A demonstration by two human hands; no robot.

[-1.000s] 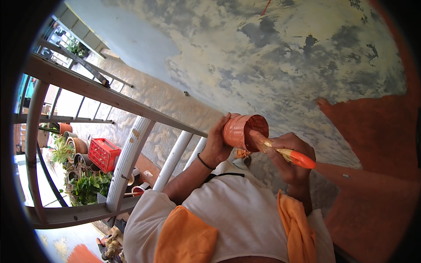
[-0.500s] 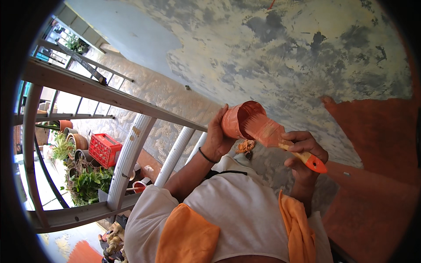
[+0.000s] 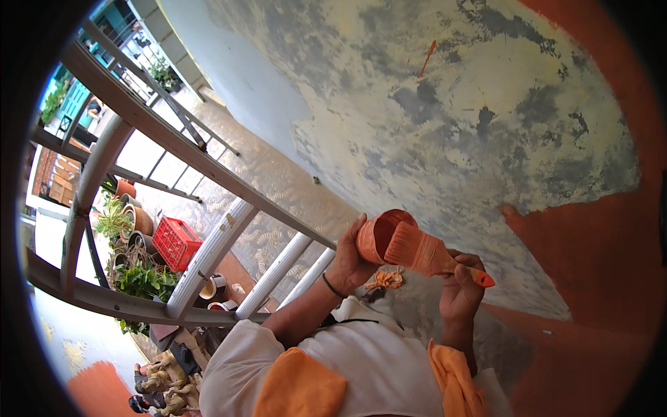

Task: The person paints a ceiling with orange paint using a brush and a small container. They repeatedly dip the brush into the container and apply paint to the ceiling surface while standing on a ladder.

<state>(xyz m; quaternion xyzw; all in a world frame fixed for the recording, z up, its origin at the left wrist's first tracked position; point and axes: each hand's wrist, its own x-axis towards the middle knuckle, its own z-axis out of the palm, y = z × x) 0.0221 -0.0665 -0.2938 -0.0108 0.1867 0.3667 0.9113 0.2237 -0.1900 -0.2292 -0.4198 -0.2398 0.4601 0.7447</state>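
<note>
My left hand (image 3: 346, 257) grips a small round container (image 3: 372, 236) smeared with salmon-orange paint, tilted toward the right. My right hand (image 3: 462, 288) holds a wide paintbrush (image 3: 424, 254) by its wood-and-orange handle; its paint-loaded bristles are at the container's rim. Both hands are above my white shirt and orange cloths (image 3: 295, 382). The wall (image 3: 458, 118) beside me has mottled cream and grey patches, bordered at right by orange paint (image 3: 590, 257). An aluminium ladder (image 3: 208, 254) stands just left of my left arm.
At left, beyond the ladder, are potted plants (image 3: 142, 278), a red plastic crate (image 3: 177, 243), small cans (image 3: 212, 285), a second metal frame with rungs (image 3: 163, 179) and a heap of figurines (image 3: 170, 372). A crumpled orange item (image 3: 385, 279) lies on the patterned floor (image 3: 278, 187).
My right hand has drawn the brush out of the container, so its bristles now show at the rim, turned more upright. The view has shifted, placing both hands lower in the picture.
</note>
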